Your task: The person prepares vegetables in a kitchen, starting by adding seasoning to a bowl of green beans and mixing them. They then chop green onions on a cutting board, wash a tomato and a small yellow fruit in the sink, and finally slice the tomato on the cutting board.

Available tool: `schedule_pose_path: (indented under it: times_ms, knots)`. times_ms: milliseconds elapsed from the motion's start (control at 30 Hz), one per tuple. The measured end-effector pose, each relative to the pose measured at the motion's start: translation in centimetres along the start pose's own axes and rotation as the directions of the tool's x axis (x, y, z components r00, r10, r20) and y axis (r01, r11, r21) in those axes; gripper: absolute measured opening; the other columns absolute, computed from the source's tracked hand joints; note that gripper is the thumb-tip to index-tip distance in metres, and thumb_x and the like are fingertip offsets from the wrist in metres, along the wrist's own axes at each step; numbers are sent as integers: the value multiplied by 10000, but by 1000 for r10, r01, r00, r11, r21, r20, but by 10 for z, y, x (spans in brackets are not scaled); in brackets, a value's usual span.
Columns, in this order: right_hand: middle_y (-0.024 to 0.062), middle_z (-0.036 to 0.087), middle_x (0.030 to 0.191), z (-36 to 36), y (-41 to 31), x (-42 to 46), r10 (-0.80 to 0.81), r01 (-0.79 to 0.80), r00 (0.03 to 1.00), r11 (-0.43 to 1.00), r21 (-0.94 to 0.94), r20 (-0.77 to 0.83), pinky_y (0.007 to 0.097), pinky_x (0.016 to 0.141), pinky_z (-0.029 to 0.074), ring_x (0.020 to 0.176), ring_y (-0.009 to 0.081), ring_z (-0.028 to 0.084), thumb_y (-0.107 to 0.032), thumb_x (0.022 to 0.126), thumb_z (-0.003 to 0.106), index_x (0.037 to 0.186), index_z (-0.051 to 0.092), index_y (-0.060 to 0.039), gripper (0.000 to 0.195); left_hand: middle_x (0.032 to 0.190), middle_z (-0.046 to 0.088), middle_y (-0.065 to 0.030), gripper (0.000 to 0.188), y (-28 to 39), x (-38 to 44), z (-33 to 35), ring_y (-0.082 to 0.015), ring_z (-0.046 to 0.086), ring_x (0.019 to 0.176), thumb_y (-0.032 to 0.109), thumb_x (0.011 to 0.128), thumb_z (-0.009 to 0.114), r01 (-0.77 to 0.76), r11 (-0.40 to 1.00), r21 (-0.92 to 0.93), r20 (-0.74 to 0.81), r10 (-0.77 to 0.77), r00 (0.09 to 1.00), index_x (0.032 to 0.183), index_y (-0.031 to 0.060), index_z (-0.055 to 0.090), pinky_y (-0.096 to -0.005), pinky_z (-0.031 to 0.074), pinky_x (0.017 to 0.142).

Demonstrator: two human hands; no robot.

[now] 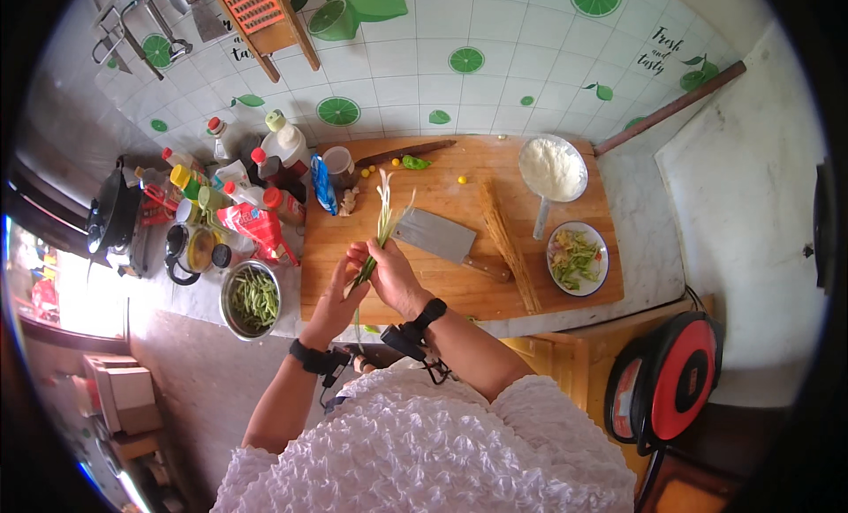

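Both hands hold a small bunch of green onions point(384, 225) above the front left of a wooden cutting board point(437, 301). The pale root ends point toward the wall and the green leaves hang down. My right hand point(396, 278) grips the bunch from the right, and my left hand point(338, 304) has its fingers around the leaves. A cleaver point(436, 236) lies flat on the board just right of the hands, its wooden handle toward a bundle of thin dry stalks point(507, 241). A green pepper point(416, 162) rests near the board's back edge.
A metal bowl of cut green beans point(252, 299) stands left of the board, with bottles and a red packet point(255, 228) behind. On the board's right are a ladle of white flour point(552, 170) and a plate of chopped vegetables point(576, 258). A red electric appliance point(682, 384) stands lower right.
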State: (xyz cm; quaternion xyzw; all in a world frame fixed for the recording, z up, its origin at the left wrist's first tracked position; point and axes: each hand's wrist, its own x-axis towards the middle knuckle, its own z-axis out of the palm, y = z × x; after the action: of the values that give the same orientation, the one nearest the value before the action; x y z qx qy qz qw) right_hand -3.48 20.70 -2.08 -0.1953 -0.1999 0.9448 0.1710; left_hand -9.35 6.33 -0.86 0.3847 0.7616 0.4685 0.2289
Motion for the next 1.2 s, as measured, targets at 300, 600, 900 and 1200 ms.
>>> schedule_pose_path:
  times_ms: [300,600,900,1200]
  knots:
    - [62,603,1013,-29,18,16,-14,10,1000,979,-205,-14,309,864,485,949,167,589,-213,1020,551,1091,529,-45,184,843,635,-118,295,-9,10,5,-196,611,748,187,977,592,215,976,25,111,-217,970,1206,4,564,-339,482,663]
    - [173,663,931,-96,-55,-20,-482,197,807,-326,-925,342,460,771,501,878,367,627,-199,853,698,1044,600,-23,278,1021,629,-191,216,-75,27,0,-406,633,942,250,969,548,127,779,614,87,-227,970,1065,56,565,-514,509,781]
    - [192,554,1131,-157,-109,-74,-267,-107,954,-723,-682,133,467,877,491,1062,383,557,-145,827,726,1187,508,-49,431,1020,634,-181,205,-99,14,20,-375,624,1004,184,917,576,164,716,678,4,-226,974,1082,64,558,-479,508,830]
    - [189,611,907,-142,-113,-107,-429,-75,874,-583,-809,228,464,738,500,938,414,604,-270,914,628,1068,548,-39,289,1061,634,-180,189,-104,8,-8,-357,639,1005,81,894,511,242,744,623,-34,-283,958,1074,64,566,-453,518,833]
